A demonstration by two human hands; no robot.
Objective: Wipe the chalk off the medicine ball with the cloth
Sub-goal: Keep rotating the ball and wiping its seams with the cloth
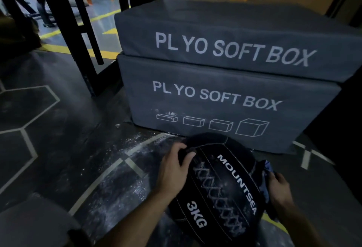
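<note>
A black medicine ball (215, 186) marked "MOUNTSEA" and "3KG" rests on the dark floor in front of me, with white chalk dust along its laced seam. My left hand (174, 168) grips the ball's upper left side, fingers curled over the top edge. My right hand (279, 190) presses a dark blue cloth (264, 170) against the ball's right side; most of the cloth is hidden behind the ball and the hand.
Two stacked grey "PL YO SOFT BOX" plyo boxes (225, 90) stand just behind the ball. Chalk dust (137, 148) is scattered on the floor to the left. Black rack posts (78, 31) rise at the back left. A dark rounded object (35, 221) sits at bottom left.
</note>
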